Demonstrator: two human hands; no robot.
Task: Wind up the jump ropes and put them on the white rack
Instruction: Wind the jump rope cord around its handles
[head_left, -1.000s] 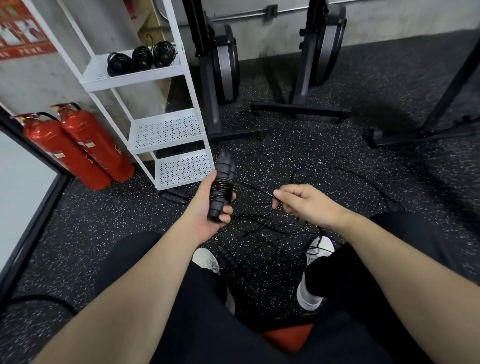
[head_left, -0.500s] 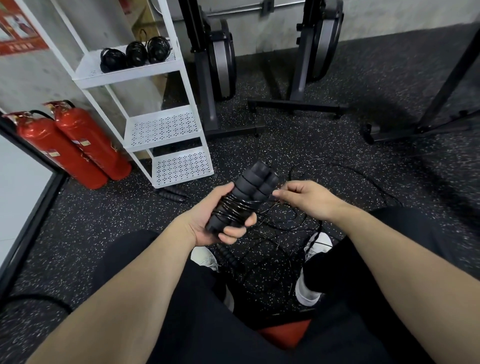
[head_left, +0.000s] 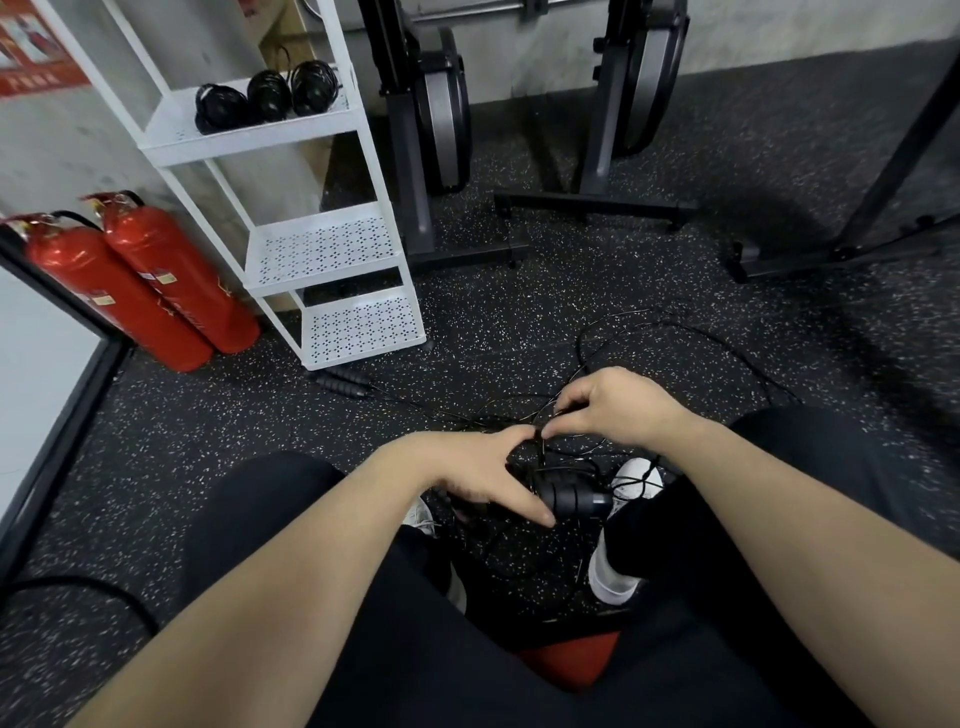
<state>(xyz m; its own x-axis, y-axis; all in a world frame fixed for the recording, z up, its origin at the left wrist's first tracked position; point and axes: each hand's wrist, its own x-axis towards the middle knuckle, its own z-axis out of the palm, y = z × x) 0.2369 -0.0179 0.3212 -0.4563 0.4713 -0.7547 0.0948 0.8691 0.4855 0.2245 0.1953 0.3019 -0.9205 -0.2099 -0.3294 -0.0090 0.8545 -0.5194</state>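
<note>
Low, jump-rope handles (head_left: 566, 496) under left hand (head_left: 467, 470)

Nothing here reads clearly. Taking the white rack (head_left: 332, 249) as the mark: up and to its left, on the wall, hangs a red poster (head_left: 31, 57) with white panels and pale characters along its bottom band, too blurred to make out. Just left of the rack's lower shelves stand two red fire extinguishers (head_left: 156, 291), each with small yellowish labels and some pale markings on the cylinder, all too small to read. The rack itself bears no lettering that I can see.
</note>
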